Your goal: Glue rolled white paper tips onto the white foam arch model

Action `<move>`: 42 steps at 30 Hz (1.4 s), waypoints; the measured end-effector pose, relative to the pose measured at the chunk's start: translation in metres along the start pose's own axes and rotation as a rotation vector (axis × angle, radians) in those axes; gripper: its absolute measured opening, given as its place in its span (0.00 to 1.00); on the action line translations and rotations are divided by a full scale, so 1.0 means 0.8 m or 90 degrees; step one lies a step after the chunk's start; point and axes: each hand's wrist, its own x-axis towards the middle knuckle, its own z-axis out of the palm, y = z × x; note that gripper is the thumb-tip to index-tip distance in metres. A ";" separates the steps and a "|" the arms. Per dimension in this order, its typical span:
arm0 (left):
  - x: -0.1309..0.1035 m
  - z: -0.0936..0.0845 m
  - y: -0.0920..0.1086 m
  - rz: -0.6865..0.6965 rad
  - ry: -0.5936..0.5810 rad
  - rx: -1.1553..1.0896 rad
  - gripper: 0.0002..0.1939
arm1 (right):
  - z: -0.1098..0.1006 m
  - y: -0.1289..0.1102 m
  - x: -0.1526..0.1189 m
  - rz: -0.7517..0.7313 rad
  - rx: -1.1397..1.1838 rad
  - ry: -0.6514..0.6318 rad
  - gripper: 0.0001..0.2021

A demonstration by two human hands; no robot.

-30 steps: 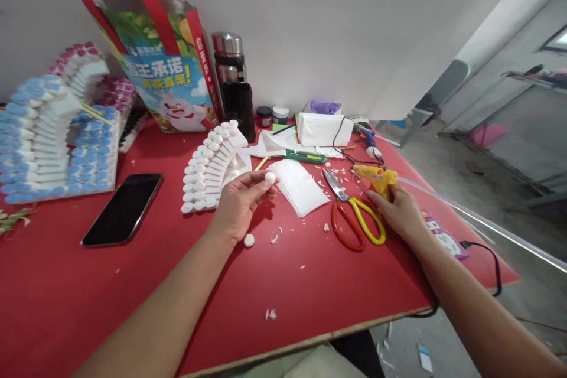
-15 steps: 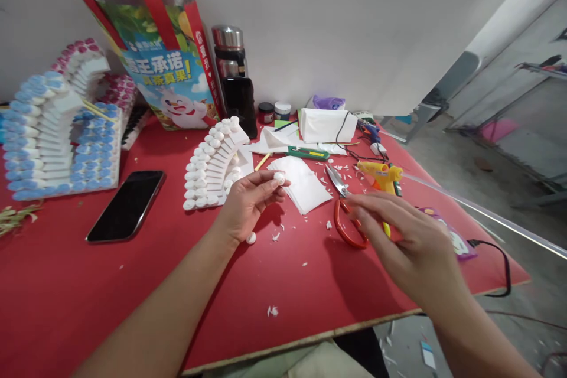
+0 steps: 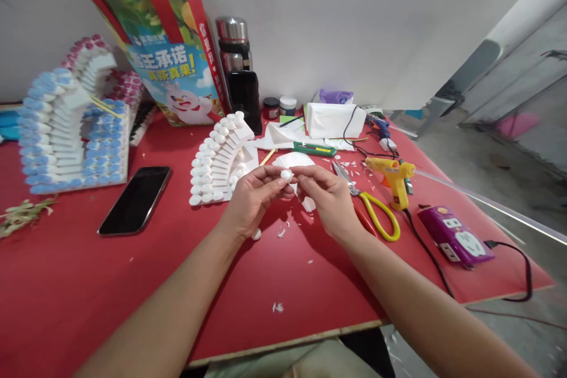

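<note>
Between the fingertips of both hands is a small white rounded piece (image 3: 286, 175), too small to make out in detail. My left hand (image 3: 253, 198) pinches it from the left. From the right, my right hand (image 3: 328, 199) has its thumb and forefinger closed at the piece's edge. Another small white disc (image 3: 256, 234) lies on the table by my left wrist. Behind the left hand stands a white arched model (image 3: 220, 159) edged with rows of similar white pieces. Scissors (image 3: 384, 212) with one red and one yellow handle lie beyond my right hand, partly covered by it.
A phone (image 3: 135, 201) and blue-tipped arched models (image 3: 53, 136) are at left. Behind stand a printed bag (image 3: 177, 65) and a steel flask (image 3: 233, 32). A green cutter (image 3: 314, 149), yellow glue gun (image 3: 396, 180), and purple power socket (image 3: 456, 236) with cords occupy the right. White scraps dot the red tabletop.
My right hand has moved left from above the scissors to meet the left hand at the white piece. The view has shifted slightly, and the power socket now shows fully.
</note>
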 end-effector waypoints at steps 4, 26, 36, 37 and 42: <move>0.001 0.003 0.001 0.006 0.001 0.003 0.11 | -0.002 -0.001 -0.001 -0.016 -0.005 -0.014 0.10; 0.000 0.001 -0.001 0.004 0.004 0.046 0.13 | -0.008 -0.010 -0.001 -0.158 -0.199 -0.045 0.11; -0.002 -0.006 -0.005 0.058 -0.031 0.183 0.13 | -0.010 -0.006 0.001 -0.228 -0.267 -0.057 0.08; -0.002 -0.006 -0.005 0.061 -0.032 0.186 0.13 | -0.011 -0.006 0.001 -0.232 -0.276 -0.057 0.08; -0.001 -0.004 -0.005 0.083 -0.029 0.207 0.12 | -0.011 -0.006 0.001 -0.239 -0.278 -0.058 0.08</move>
